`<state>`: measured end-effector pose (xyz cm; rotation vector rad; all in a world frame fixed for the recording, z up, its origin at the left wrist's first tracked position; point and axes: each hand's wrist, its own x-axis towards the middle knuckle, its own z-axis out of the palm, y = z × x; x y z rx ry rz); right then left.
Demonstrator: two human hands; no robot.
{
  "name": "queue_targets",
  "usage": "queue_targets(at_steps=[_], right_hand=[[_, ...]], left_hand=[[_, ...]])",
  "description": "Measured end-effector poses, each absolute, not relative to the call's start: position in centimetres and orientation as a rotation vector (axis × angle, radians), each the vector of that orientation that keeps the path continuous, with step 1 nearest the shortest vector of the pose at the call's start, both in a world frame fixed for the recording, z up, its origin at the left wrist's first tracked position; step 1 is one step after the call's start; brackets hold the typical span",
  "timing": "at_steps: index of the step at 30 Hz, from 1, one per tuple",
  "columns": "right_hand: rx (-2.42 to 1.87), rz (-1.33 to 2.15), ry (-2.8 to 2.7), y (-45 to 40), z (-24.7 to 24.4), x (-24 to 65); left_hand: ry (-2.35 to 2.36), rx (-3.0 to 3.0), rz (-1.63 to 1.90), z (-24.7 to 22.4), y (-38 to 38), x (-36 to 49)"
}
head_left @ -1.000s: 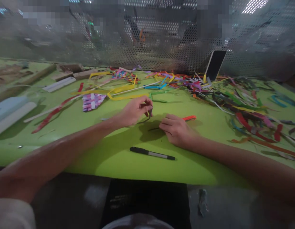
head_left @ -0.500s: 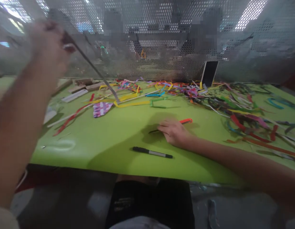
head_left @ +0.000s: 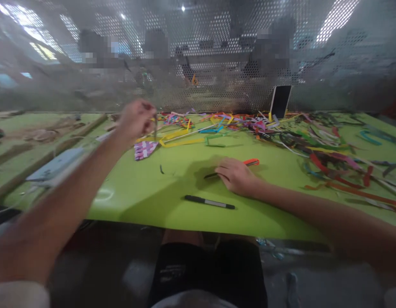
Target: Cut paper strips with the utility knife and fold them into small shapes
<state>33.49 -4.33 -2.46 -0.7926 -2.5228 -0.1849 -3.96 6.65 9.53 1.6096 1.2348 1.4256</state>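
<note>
From my raised left hand (head_left: 138, 117), closed in a pinch, a thin dark strip (head_left: 155, 128) hangs above the table. A small dark piece (head_left: 161, 170) shows below it; I cannot tell whether it is the strip's lower end. My right hand (head_left: 234, 175) rests on the green tabletop, its fingers curled over an orange utility knife (head_left: 252, 162). A thin dark tip pokes out on the left of those fingers, while the knife's middle is hidden. Nearer me lies a black marker pen (head_left: 211, 202). A pink and purple woven piece (head_left: 146, 149) lies just below my left hand.
Coloured paper-like strips (head_left: 332, 167) are heaped at the back and right. A phone (head_left: 280, 102) stands upright against the perforated metal screen (head_left: 217, 68). Yellow folded strips (head_left: 181, 141) lie mid-table. At left are wooden pieces and a pale flat block (head_left: 55, 164).
My left hand has come down and to the right from high at the left. The dark strip, stretched slanting towards the table before, now hangs down. My right hand stays on the knife.
</note>
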Motion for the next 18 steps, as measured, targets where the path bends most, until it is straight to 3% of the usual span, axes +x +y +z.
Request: queue_targets(at_steps=[3, 6, 13, 18], right_hand=[[-0.82, -0.162, -2.524, -4.2, -2.2, 33.6], [-0.845, -0.114, -2.533, -4.0, -1.7, 34.0], [-1.097, 0.026, -2.543, -0.9, 0.7, 35.6], [-1.271, 0.08, -2.558, 1.0, 3.0, 32.1]], left_hand=[[1.26, 1.539, 1.396, 4.9, 8.3, 1.2], [1.269, 1.503, 1.365, 3.2, 10.1, 4.0], [1.34, 1.458, 1.356, 0.7, 12.3, 2.5], [1.36, 1.405, 1.4, -0.7, 12.8, 1.6]])
